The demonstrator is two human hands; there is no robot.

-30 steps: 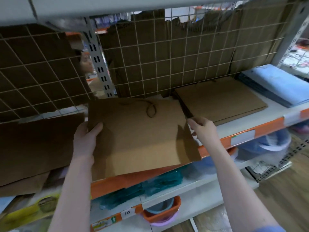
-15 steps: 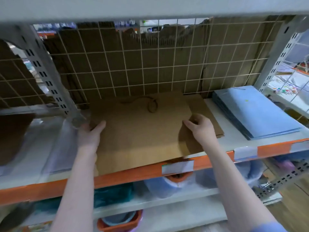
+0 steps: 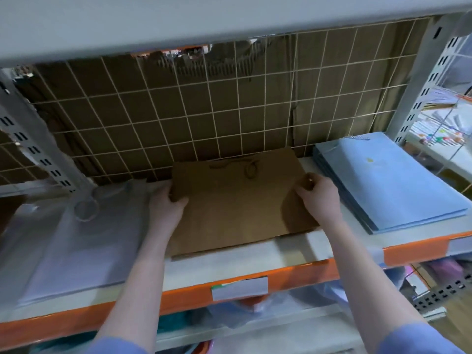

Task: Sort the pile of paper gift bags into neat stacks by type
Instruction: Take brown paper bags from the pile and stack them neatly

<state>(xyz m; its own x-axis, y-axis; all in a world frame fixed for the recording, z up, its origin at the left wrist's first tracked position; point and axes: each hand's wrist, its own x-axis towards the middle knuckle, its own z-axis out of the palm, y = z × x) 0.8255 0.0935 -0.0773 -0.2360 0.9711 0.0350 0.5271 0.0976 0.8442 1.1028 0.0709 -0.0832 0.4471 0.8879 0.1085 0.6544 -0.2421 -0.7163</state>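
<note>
A: What is being shown at the brown paper bag (image 3: 237,200)?

B: A placing step. The bag is lying flat on the shelf (image 3: 293,249), its handle end toward the wire grid (image 3: 229,103). The left hand (image 3: 167,204) is curling its fingers over the bag's left edge; the right hand (image 3: 319,191) is pinching its right edge.

A: And around the bag?

B: Blue bags (image 3: 393,185) are lying just right of it, pale bags (image 3: 84,231) just left.

A: The next move?

B: Probably squaring the bag up, then letting go.
</note>
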